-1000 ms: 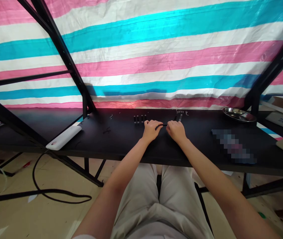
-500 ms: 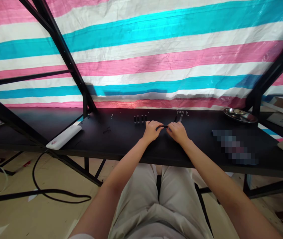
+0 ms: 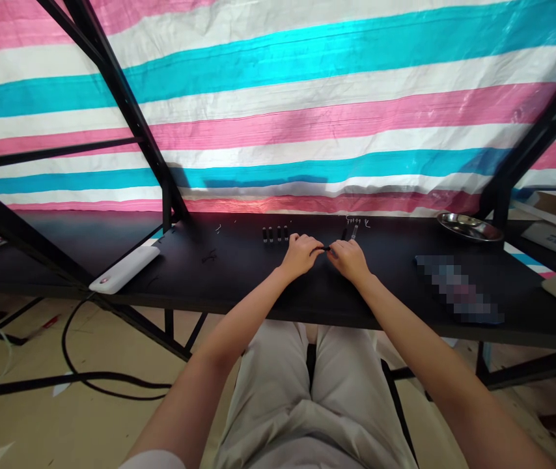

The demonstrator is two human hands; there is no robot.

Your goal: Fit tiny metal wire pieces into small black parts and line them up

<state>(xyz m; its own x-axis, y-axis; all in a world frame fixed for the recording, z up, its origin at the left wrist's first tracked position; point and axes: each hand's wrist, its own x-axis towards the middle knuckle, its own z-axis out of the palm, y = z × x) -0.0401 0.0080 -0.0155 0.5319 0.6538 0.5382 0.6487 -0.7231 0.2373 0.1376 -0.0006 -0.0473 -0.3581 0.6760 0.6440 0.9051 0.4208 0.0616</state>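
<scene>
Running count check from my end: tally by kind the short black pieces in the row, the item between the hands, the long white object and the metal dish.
Short black pieces in the row: 4
Dark item between left hand and right hand, partly hidden: 1
Long white object: 1
Metal dish: 1
Total: 7

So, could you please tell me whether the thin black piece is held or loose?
Held: the thin black piece spans the gap between the left hand and right hand, gripped by both.
</scene>
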